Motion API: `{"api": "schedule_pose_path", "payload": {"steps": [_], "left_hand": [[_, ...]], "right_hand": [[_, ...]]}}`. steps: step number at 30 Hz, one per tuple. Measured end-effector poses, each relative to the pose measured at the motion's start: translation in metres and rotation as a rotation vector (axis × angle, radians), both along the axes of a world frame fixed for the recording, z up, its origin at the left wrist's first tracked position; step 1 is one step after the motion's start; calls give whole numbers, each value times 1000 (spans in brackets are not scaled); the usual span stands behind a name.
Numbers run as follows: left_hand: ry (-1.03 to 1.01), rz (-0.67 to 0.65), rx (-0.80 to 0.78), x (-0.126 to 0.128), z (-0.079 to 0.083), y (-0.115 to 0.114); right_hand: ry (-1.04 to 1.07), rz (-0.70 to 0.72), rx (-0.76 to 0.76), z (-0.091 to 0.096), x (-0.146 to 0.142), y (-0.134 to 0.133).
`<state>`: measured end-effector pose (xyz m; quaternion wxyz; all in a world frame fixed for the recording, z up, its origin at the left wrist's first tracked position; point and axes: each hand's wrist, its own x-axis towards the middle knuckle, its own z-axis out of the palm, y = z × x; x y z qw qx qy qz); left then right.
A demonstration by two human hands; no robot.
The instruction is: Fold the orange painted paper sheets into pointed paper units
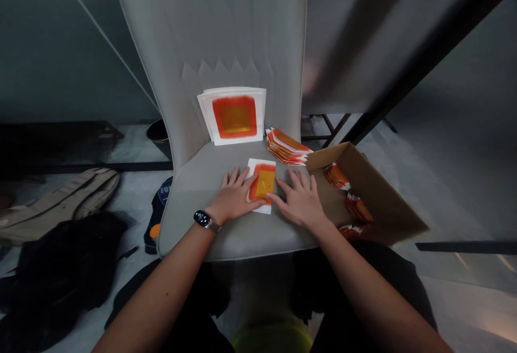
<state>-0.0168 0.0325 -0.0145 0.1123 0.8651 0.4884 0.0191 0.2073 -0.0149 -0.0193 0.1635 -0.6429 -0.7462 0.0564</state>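
A white sheet folded small (262, 186), printed with an orange-red and yellow square, lies on the grey chair seat (242, 234). My left hand (234, 197) rests flat against its left side, fingers spread. My right hand (299, 200) lies beside its lower right corner, thumb touching the paper, fingers spread. Neither hand grips it. A stack of unfolded printed sheets (233, 116) leans upright against the chair backrest (210, 35). A pile of folded sheets (287, 147) lies at the back right of the seat, and more folded sheets (357, 207) lie in an open cardboard box (365, 181).
The box sits at the seat's right edge, partly under my right hand's side. A beige bag (60, 205), dark cloth (60, 261) and a blue bag (159, 207) lie on the floor left of the chair. A dark metal frame (404, 68) rises at the right.
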Motion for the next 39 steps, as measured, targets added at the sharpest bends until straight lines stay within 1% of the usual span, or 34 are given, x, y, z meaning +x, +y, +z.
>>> {"api": "schedule_pose_path", "payload": {"steps": [2,3,4,5,6,7,9,10,11,13,15,16,18,20,22,25,28,30,32,34,35,37,38,39], "left_hand": [[3,1,0,0,0,0],[5,2,3,0,0,0],[8,4,8,0,0,0],[11,6,14,0,1,-1],[16,9,20,-1,2,-3],[23,15,30,-1,3,-5],[38,25,63,-1,8,-11],[45,31,85,-1,11,-14],[51,38,108,0,15,-18],[58,69,153,2,22,-23],[41,98,177,4,26,-26],[22,87,175,4,26,-25],[-22,6,126,4,23,-23],[-45,-86,40,3,17,-20],[-41,-102,-18,1,11,-19],[-14,-28,-12,-1,8,-22],[13,34,14,-5,8,-30],[25,68,28,-9,9,-35],[35,120,46,-15,9,-38],[49,192,66,-22,9,-40],[57,233,78,-26,9,-40],[64,303,100,-33,10,-39],[59,313,101,-37,10,-38],[48,296,93,-40,11,-36]], "right_hand": [[84,-69,7,-1,4,4],[167,-85,7,0,5,6],[290,-95,-6,3,6,8],[456,-107,-42,7,7,10],[661,-122,-113,12,7,12],[891,-133,-222,19,8,14],[1343,-134,-512,31,10,16],[1525,-125,-654,36,11,17],[1663,-116,-771,40,12,17],[1829,-108,-916,44,14,18],[1905,-114,-979,44,14,19],[1927,-114,-999,43,14,19],[1951,-110,-1020,39,13,20],[1958,-109,-1023,36,14,21],[1963,-115,-1022,35,15,22],[1961,-126,-1025,35,15,23],[1901,-138,-1006,34,11,25],[1838,-145,-926,30,6,26],[1784,-159,-795,24,0,27],[1771,-212,-700,18,-6,28],[1785,-258,-700,16,-8,29],[1836,-330,-784,14,-11,30],[1863,-335,-844,15,-12,30],[1887,-320,-900,16,-13,31]]}}
